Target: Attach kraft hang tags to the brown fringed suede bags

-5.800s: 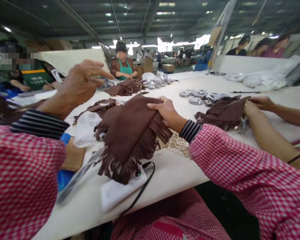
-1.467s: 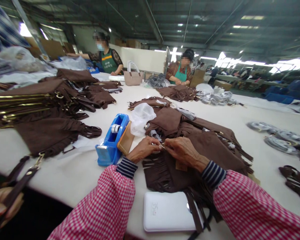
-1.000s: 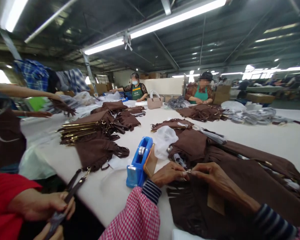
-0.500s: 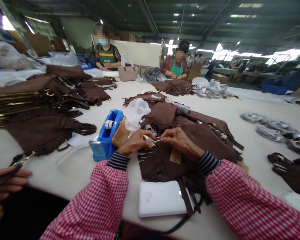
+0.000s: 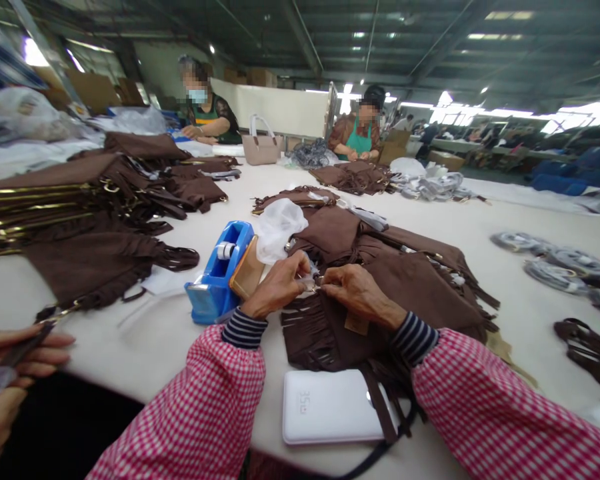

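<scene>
Just right of the dispenser [image 5: 211, 300], the left hand [image 5: 277, 287] and right hand [image 5: 360, 293] pinch some metal bit [image 5: 309, 287] that's way too small to make out, and they're partly covering it anyway. Right hand's also over the top of a tag [image 5: 356, 324], print unreadable. Nearer than the dispenser, a strap [image 5: 381, 410] blocks part of the power bank [image 5: 325, 410]. Way left of it, the bag stack [image 5: 45, 177] and a co-worker's hand [image 5: 40, 350] get cut off.

Left hand [image 5: 279, 288], right hand [image 5: 361, 293] close together, both pinching.
</scene>
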A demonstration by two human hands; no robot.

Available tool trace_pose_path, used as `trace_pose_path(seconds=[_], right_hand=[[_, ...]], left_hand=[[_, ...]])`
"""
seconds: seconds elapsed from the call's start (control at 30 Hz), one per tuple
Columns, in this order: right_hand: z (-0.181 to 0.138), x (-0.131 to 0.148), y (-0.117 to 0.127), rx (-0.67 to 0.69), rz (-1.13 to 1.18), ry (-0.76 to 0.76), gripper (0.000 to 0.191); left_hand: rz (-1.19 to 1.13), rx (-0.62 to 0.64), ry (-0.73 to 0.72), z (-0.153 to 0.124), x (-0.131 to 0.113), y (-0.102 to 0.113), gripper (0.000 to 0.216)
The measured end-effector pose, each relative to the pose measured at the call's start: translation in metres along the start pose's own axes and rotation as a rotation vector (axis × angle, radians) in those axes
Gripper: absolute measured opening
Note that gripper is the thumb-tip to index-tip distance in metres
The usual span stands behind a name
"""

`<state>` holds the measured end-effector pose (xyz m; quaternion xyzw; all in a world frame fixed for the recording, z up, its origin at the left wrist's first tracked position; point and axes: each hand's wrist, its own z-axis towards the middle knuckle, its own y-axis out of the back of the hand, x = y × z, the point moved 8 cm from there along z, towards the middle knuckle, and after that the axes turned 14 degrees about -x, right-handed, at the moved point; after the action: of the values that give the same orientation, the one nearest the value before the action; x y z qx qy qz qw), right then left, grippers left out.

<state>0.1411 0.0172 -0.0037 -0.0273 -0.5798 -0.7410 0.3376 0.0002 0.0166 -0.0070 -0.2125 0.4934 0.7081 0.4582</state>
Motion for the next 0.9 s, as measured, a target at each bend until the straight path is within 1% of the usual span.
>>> trace_pose_path(seconds=[0.17, 0.37, 0.57, 0.7, 0.8, 0.9], right_hand=[[0.004, 0.005, -0.001, 0.038, -0.082, 0.034, 0.018], [0.006, 0.007, -0.005, 0.076, -0.067, 0.064, 0.019], [0.005, 0.007, -0.012, 0.063, -0.157, 0.028, 0.019], [0.004, 0.006, -0.018, 0.071, -0.191, -0.003, 0.017], [0.005, 0.005, -0.023, 0.052, -0.258, -0.029, 0.024], [0.004, 0.008, -0.028, 0.026, -0.333, -0.004, 0.034]], left_hand=[[-0.009, -0.023, -0.012, 0.001, 0.002, 0.0, 0.02], [-0.023, -0.055, -0.032, 0.001, 0.001, 0.003, 0.023], [-0.012, -0.085, -0.036, 0.0, -0.003, 0.005, 0.025], [-0.005, -0.076, -0.009, 0.001, -0.007, 0.005, 0.025], [-0.033, -0.043, 0.036, 0.006, -0.01, 0.002, 0.027], [-0.046, -0.011, 0.039, 0.018, -0.014, -0.003, 0.031]])
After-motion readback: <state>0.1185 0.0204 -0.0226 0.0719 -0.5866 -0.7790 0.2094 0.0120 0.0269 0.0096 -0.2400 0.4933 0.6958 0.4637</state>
